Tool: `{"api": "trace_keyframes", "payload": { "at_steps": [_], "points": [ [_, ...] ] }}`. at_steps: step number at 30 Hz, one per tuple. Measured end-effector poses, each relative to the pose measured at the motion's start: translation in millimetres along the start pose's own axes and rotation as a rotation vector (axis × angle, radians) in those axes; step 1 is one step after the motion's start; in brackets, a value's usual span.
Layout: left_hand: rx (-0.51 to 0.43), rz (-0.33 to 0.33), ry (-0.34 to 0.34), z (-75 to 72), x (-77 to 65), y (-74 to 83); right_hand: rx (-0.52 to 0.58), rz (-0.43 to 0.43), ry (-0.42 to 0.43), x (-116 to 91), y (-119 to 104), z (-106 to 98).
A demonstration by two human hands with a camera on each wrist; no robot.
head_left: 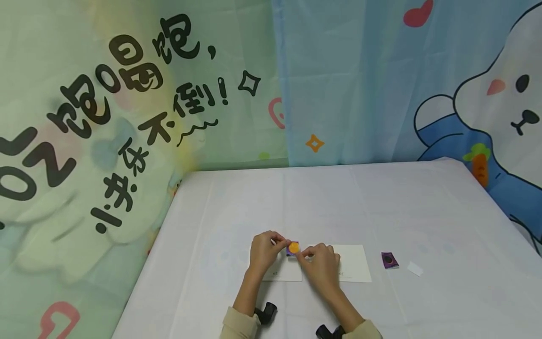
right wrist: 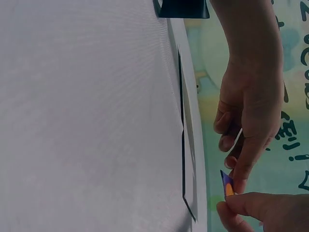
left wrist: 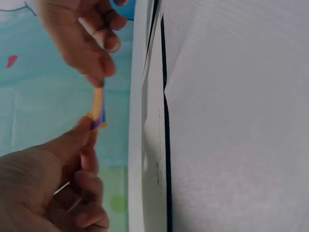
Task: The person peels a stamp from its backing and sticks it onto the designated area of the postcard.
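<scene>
Above the table, both hands hold a small purple square with an orange round on it (head_left: 293, 248). My left hand (head_left: 263, 250) pinches its left side between thumb and finger. From the right, my right hand (head_left: 323, 269) pinches its lower right edge. In the left wrist view the piece (left wrist: 98, 108) shows nearly edge-on between the two sets of fingertips, and the right wrist view shows its purple corner (right wrist: 225, 182). Cream-white paper (head_left: 354, 263) lies flat beneath the hands, partly covered by them.
To the right on the white tablecloth (head_left: 449, 212) lie a second small purple square with a dark round (head_left: 389, 260) and a small white paper piece (head_left: 415, 269). Printed curtains (head_left: 237, 141) stand behind and left of the table.
</scene>
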State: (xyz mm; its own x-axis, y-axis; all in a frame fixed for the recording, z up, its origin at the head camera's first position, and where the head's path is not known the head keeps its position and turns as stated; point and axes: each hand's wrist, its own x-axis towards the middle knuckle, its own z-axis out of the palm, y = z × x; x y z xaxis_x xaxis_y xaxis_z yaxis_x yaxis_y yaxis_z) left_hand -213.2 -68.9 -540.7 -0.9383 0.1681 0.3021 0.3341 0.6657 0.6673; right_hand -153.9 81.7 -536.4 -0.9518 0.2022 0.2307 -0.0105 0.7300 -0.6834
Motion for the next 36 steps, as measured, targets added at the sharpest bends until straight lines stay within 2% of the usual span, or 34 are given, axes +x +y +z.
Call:
{"api": "trace_keyframes", "payload": {
  "at_steps": [6, 13, 26, 36],
  "points": [
    [0.051, -0.041, -0.062, 3.5, 0.6, -4.0, -0.059, 0.012, -0.031, 0, 1, 4],
    [0.132, -0.042, -0.093, 5.8, 0.5, -4.0, -0.07, 0.046, -0.056, 1, 2, 5],
    [0.13, -0.032, -0.104, 10.1, 3.0, -4.7, -0.098, 0.067, -0.053, 3, 3, 9],
    [0.168, -0.024, -0.095, 12.7, 2.7, -3.7, -0.118, 0.095, -0.069, 3, 2, 10]
  ]
}}
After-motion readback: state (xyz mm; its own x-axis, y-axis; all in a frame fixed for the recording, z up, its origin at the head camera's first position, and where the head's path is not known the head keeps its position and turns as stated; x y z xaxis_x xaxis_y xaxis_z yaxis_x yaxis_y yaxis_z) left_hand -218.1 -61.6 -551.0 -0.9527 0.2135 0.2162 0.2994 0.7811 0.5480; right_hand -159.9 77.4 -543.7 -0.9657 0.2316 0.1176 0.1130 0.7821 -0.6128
